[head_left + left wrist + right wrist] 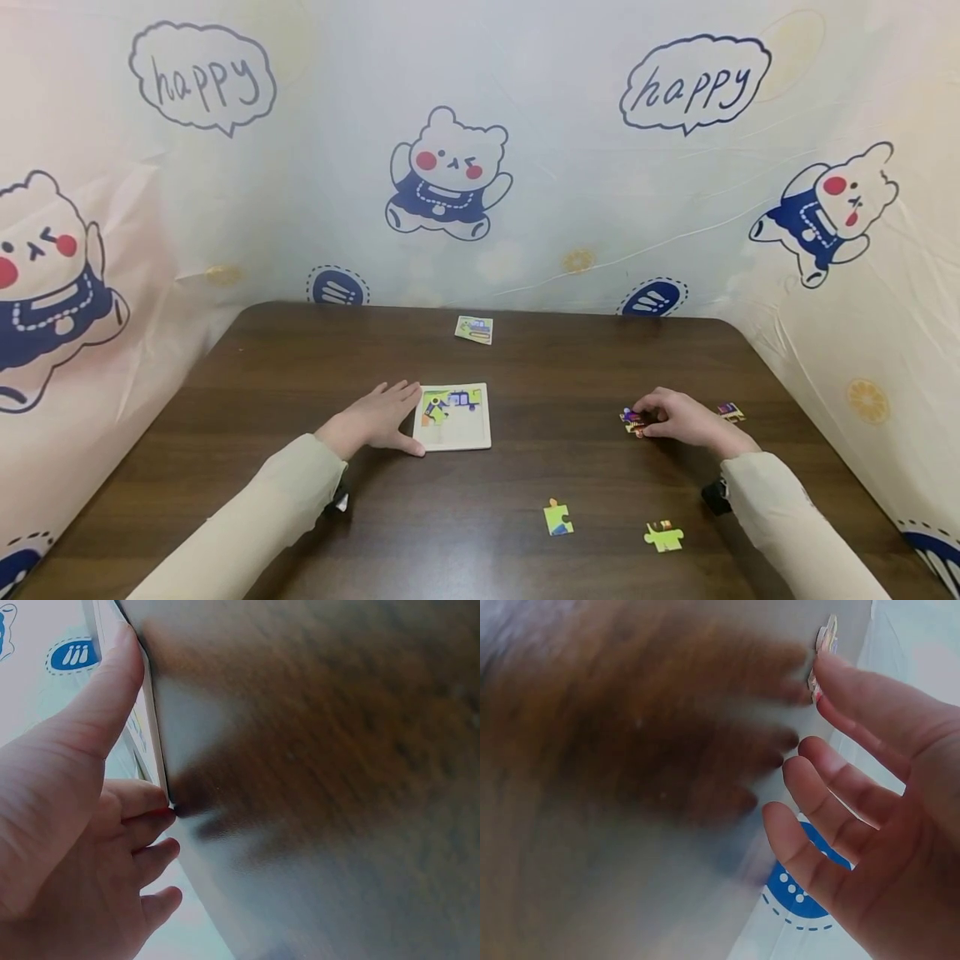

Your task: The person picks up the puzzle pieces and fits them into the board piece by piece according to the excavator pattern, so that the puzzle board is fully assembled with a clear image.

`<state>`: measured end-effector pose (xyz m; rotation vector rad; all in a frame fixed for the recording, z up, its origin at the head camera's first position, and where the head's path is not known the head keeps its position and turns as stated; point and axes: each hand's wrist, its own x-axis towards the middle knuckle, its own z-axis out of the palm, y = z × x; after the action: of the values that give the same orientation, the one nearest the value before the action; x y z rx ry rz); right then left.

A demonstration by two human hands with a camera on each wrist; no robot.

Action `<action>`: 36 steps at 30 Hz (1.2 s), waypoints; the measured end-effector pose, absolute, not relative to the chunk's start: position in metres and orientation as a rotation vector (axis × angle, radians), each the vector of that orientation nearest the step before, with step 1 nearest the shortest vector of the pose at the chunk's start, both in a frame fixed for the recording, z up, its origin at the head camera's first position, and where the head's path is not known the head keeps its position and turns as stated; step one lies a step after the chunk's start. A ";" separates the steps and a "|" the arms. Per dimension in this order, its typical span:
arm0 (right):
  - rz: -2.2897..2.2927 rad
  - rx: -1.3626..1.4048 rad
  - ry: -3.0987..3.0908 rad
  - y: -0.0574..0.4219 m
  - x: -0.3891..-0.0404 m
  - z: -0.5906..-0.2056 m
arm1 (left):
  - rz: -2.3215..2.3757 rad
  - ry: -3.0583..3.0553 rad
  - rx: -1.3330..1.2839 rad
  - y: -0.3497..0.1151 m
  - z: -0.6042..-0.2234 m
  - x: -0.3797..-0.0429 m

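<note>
My left hand (382,418) rests at the left edge of a white-framed puzzle tray (452,444), thumb at its near corner and fingertips at the far one. Inside the tray, several fitted pieces fill the upper and left part of the picture; bare board shows at lower right. Over on the right, my right hand (677,419) pinches a dark, multicoloured puzzle piece (628,414) between thumb and index finger, close over the table. In the right wrist view that piece (826,637) shows edge-on at the fingertips, and the other fingers are loosely bent.
A purple-and-orange piece (731,412) lies just beyond my right hand. Nearer me are a yellow-green piece with blue (558,518) and another yellow-green piece (664,537). A small picture card (475,329) lies toward the far edge of the brown table (315,342). Printed cloth (562,183) hangs behind.
</note>
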<state>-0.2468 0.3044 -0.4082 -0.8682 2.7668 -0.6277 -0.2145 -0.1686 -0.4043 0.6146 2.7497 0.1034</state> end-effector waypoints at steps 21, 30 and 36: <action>-0.700 -0.817 2.736 0.291 -0.250 -0.406 | 0.081 2.737 0.614 -0.168 -0.404 -0.213; -0.733 -0.787 2.721 0.268 -0.255 -0.397 | 0.070 2.731 0.612 -0.167 -0.401 -0.215; -0.757 -0.814 2.703 0.244 -0.257 -0.390 | 0.063 2.740 0.614 -0.169 -0.403 -0.216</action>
<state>-0.2572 0.2438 -0.3899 -0.8142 2.7034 -0.7568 -0.2157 -0.1687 -0.4029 0.6137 2.7403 0.0634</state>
